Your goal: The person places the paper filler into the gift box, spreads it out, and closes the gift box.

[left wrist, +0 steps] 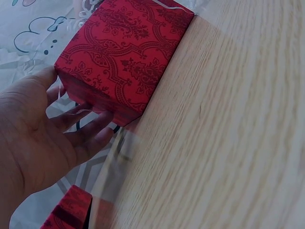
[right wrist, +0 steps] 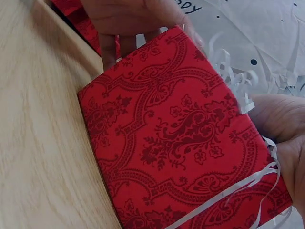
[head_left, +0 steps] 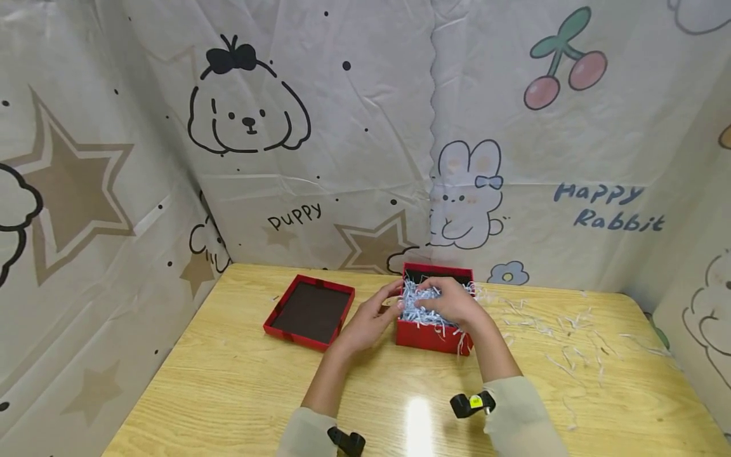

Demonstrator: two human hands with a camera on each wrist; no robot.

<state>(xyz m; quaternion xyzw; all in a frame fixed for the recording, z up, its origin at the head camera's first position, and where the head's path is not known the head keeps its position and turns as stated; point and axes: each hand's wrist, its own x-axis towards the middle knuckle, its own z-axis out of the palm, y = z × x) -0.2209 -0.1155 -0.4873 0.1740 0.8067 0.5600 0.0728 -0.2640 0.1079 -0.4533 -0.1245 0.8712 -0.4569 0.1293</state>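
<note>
A red box (head_left: 428,336) with a dark patterned surface stands at the back of the table, filled with pale blue shredded paper (head_left: 421,315). Along the box's left side lies my left hand (head_left: 365,324), fingers loosely spread and touching the wall, with the thumb at the top front corner. In the left wrist view the left hand (left wrist: 43,129) shows these fingers slightly bent beside the box (left wrist: 128,52). From the right, my right hand (head_left: 457,303) reaches over the rim into the paper. Its thumb and index finger are apart with paper around them; whether they pinch any I cannot tell.
The red lid (head_left: 311,311), dark inside facing up, lies left of the box. Loose paper strips (head_left: 571,362) are scattered over the right of the wooden table (head_left: 228,387), and some hang over the box's front. Printed cloth (head_left: 365,158) closes off the back and sides.
</note>
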